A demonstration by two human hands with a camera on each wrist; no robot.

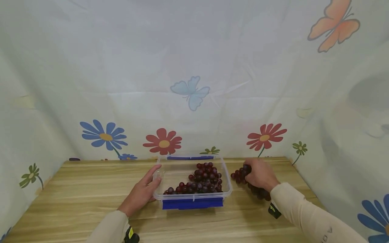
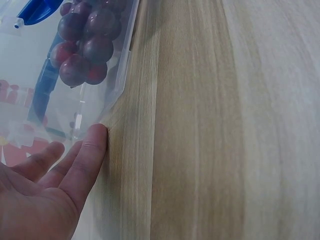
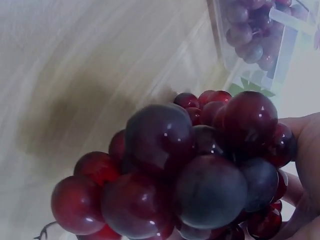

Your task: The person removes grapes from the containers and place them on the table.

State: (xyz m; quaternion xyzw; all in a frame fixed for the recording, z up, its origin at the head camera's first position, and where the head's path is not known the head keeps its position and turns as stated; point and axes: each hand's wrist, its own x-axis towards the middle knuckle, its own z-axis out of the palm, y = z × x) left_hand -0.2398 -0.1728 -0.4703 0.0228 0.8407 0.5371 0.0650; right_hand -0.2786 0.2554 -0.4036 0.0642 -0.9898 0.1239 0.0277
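A clear plastic food container (image 1: pixel 227 175) with blue latches stands on the wooden table, without a lid on it. Bunches of dark red grapes (image 1: pixel 205 180) lie inside, along its right and near sides. My left hand (image 1: pixel 141 192) touches the container's left side, its fingers fairly straight against the wall in the left wrist view. To the right of the container, my right hand (image 1: pixel 261 173) grips another bunch of grapes (image 3: pixel 160 170). Parts of that bunch show on both sides of the hand. Its stem is hidden within the fingers.
The wood-grain table (image 1: pixel 76 192) is walled in at the back and sides by a white curtain (image 1: pixel 136 101) printed with flowers and butterflies. A small dark object (image 1: pixel 74 159) sits at the table's back left edge.
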